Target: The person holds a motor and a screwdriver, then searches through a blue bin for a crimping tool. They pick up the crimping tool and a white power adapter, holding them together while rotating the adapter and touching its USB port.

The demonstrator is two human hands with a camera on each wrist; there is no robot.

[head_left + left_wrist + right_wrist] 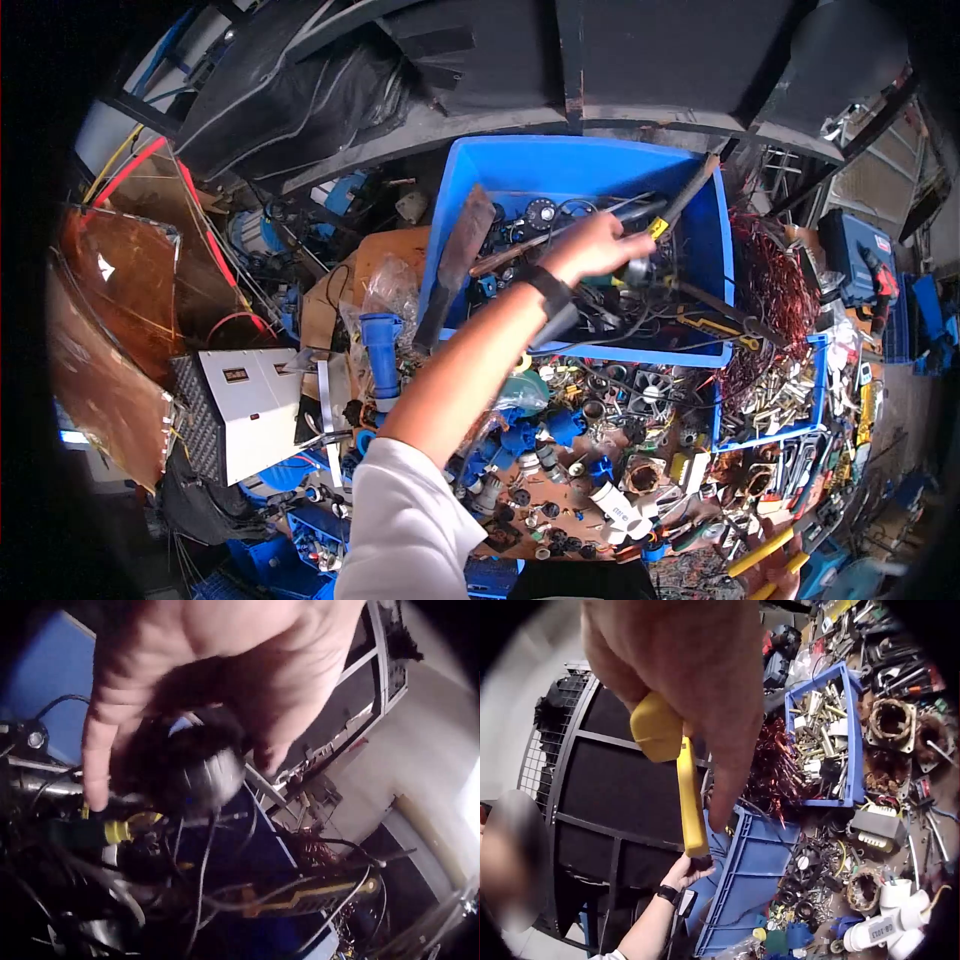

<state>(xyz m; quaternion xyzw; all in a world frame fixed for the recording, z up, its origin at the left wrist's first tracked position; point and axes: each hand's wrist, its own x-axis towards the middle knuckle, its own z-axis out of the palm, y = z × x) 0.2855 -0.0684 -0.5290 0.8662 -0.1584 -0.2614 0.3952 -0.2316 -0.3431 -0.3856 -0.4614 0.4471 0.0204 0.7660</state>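
Over the blue bin point(590, 155), my left hand point(590, 248) holds a dark, rounded part point(206, 776) from above. Thin cables hang around that part, and some of the fingers behind it are hidden. A yellow-and-black tool point(322, 892) lies lower in the bin, among tangled cables. At the bottom right of the head view, my right hand point(782, 572) grips yellow-handled pliers point(760, 552). Both yellow handles show large in the right wrist view, below the palm.
A rusty flat blade point(468, 235) leans over the bin's left side. Reddish copper wire point(775, 285) is heaped beside its right side. A smaller blue crate point(820, 390) holds metal bits. Loose parts and a white pipe fitting point(620, 510) cover the front, with a white box point(245, 410) left.
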